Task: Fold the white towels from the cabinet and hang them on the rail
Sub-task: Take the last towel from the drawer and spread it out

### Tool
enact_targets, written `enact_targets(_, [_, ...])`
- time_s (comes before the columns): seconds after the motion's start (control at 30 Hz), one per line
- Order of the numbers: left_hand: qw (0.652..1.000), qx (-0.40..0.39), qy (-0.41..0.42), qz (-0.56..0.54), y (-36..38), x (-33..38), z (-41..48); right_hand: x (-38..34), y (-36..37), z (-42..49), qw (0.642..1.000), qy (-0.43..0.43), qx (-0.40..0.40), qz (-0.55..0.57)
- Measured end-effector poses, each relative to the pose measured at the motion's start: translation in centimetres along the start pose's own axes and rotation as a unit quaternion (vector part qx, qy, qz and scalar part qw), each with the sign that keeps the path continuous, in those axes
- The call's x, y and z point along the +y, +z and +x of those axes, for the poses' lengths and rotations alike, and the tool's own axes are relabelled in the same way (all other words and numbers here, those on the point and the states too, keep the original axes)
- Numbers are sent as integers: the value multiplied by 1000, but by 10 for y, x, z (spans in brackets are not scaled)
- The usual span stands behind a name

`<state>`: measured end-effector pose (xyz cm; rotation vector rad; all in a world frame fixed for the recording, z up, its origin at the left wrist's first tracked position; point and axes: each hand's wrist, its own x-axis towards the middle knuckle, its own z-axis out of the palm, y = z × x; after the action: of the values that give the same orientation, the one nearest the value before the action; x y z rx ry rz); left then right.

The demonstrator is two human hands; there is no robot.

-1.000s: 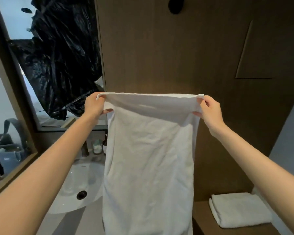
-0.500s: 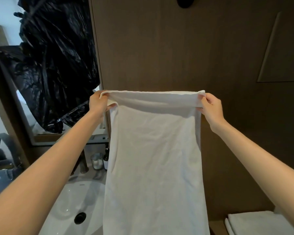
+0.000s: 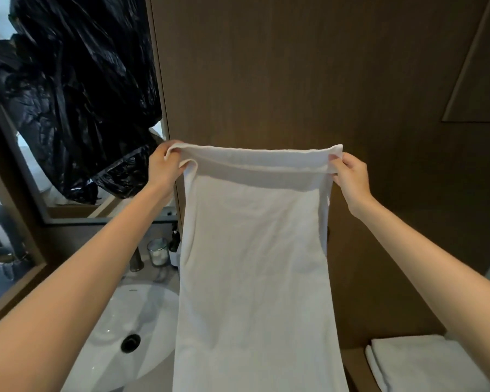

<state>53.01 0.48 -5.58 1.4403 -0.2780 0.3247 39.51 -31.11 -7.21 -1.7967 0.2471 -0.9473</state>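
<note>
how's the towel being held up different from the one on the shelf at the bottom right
The held towel hangs long, stretched between the left hand and right hand; the shelf towel lies flat, touched by neither hand. The held towel is opened out with only its top edge turned over; the shelf towel is folded into a compact stack. Both are plain white.

Dark brown wood-panelled wall (image 3: pixel 294 80), centre. Left of it: framed mirror (image 3: pixel 40 176), largely covered by crumpled black plastic sheeting (image 3: pixel 77 89). Below the mirror: white round basin (image 3: pixel 142 315) with black drain (image 3: pixel 130 343), dark tap (image 3: pixel 137 260), glass jar (image 3: pixel 157 251), dark pump bottle (image 3: pixel 175 244). Right of the wall's foot: brown shelf (image 3: pixel 354 363). Soft, even light.
</note>
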Motion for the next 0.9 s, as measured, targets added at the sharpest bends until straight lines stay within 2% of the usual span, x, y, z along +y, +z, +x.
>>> enact_targets(0.37, [987, -46, -26, 154, -57, -65, -144, 56, -30, -125, 990, 103, -95, -33])
enact_targets(0.53, [954, -183, -26, 235, -78, -115, -218, 94, -54, -196, 960, 175, -190, -104])
enact_targets(0.67, [906, -314, 4, 286, -86, -152, -267, 120, -60, -252, 928, 177, -278, -173])
enact_targets(0.8, [803, -465, -16, 372, -92, -199, -314, 144, -59, -301, 879, 161, -390, -223])
enact_targets(0.9, [751, -486, -46, 444, -103, -236, -342, 168, -56, -327, 830, 149, -470, -260])
